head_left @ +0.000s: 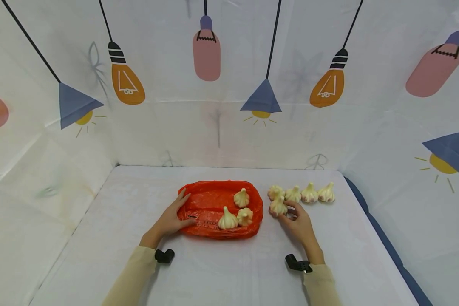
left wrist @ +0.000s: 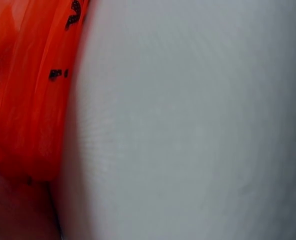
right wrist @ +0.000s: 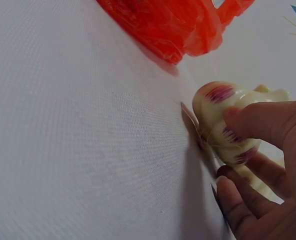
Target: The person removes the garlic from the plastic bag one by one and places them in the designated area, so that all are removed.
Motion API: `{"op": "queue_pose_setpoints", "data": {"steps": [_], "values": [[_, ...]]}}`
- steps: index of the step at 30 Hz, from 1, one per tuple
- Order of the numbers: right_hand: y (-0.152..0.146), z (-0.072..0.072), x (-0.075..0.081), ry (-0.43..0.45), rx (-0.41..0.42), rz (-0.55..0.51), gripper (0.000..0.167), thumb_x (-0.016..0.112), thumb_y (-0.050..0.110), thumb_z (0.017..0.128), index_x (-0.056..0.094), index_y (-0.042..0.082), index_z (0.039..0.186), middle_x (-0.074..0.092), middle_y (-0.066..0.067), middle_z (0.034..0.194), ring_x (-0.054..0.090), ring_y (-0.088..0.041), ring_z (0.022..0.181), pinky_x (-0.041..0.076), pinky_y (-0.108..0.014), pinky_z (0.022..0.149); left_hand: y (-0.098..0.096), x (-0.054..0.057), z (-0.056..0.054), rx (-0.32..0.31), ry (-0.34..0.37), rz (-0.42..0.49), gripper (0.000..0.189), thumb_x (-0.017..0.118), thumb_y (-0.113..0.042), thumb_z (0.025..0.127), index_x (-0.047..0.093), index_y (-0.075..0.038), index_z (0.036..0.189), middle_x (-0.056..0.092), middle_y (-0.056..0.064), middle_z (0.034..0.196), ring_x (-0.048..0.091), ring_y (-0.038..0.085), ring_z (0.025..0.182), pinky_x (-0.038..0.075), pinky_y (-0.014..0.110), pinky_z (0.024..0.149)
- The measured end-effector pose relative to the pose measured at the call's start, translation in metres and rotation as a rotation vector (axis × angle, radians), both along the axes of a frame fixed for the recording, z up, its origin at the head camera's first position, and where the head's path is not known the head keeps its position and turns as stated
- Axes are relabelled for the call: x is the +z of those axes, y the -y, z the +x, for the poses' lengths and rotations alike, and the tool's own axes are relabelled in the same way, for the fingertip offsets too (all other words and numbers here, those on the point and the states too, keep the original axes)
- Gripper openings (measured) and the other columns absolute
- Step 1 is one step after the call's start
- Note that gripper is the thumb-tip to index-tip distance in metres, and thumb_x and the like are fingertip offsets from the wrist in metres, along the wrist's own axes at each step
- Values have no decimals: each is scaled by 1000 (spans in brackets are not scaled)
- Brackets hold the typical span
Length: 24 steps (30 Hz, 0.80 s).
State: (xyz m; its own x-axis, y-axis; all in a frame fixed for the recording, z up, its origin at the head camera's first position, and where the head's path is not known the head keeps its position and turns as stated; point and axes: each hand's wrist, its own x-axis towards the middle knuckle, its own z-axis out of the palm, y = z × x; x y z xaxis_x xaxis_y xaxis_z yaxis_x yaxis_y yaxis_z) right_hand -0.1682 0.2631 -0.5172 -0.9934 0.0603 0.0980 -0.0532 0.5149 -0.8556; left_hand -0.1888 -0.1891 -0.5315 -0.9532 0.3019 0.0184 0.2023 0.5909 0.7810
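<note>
A red plastic bag [head_left: 210,199] lies spread wide on the table, its sides standing up as a low rim; three garlic bulbs [head_left: 228,219] sit inside, towards its right half. My left hand [head_left: 172,216] rests at the bag's left end, fingers over the rim and thumb stretched along the near side. Right of the bag, my right hand [head_left: 296,223] pinches a garlic bulb [right wrist: 220,120] between thumb and fingers, low over the white cloth. In the right wrist view, this bulb has purple streaks. Several more garlic bulbs [head_left: 309,193] stand in a row just behind it.
A white cloth covers the table [head_left: 229,272]. Behind it hangs a white curtain [head_left: 229,140] printed with lamps and bulbs. Along the table's right side runs a dark blue edge [head_left: 382,238]. Each wrist wears a small black camera [head_left: 298,262].
</note>
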Motion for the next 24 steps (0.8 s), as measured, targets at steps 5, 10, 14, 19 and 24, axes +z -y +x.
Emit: {"op": "queue_pose_setpoints", "data": {"steps": [5,10,14,19,24], "values": [[-1,-1,0,5,7,20,50,79,9,90,60,0,135,59,-23,141,66,-42,119,52,-11,80,0,0,0,1,-6,7,100,83,-44,84,32,-9,162,15,7,174,19,43,157,24,68,122],[-1,-2,0,-13,21,13,49,80,6,89,61,0,134,59,-24,139,66,-43,118,55,-15,79,0,0,0,6,-4,10,100,83,-45,84,32,-11,162,16,7,174,20,43,157,25,69,121],[0,-2,0,-15,29,12,50,80,6,88,61,0,134,59,-24,140,66,-43,118,55,-16,79,0,0,1,10,-1,8,99,83,-45,84,32,-11,162,16,7,174,20,43,157,25,68,121],[-1,-2,1,-8,46,22,51,79,8,90,59,0,136,56,-25,144,65,-44,119,54,-17,79,0,0,1,13,8,7,100,83,-45,84,31,-12,163,15,6,174,20,43,157,25,69,121],[-3,0,6,1,68,51,55,78,10,91,55,-1,140,55,-25,145,64,-45,122,59,-27,86,0,0,1,10,5,-1,100,82,-45,84,31,-11,163,15,7,174,20,44,157,25,69,121]]}}
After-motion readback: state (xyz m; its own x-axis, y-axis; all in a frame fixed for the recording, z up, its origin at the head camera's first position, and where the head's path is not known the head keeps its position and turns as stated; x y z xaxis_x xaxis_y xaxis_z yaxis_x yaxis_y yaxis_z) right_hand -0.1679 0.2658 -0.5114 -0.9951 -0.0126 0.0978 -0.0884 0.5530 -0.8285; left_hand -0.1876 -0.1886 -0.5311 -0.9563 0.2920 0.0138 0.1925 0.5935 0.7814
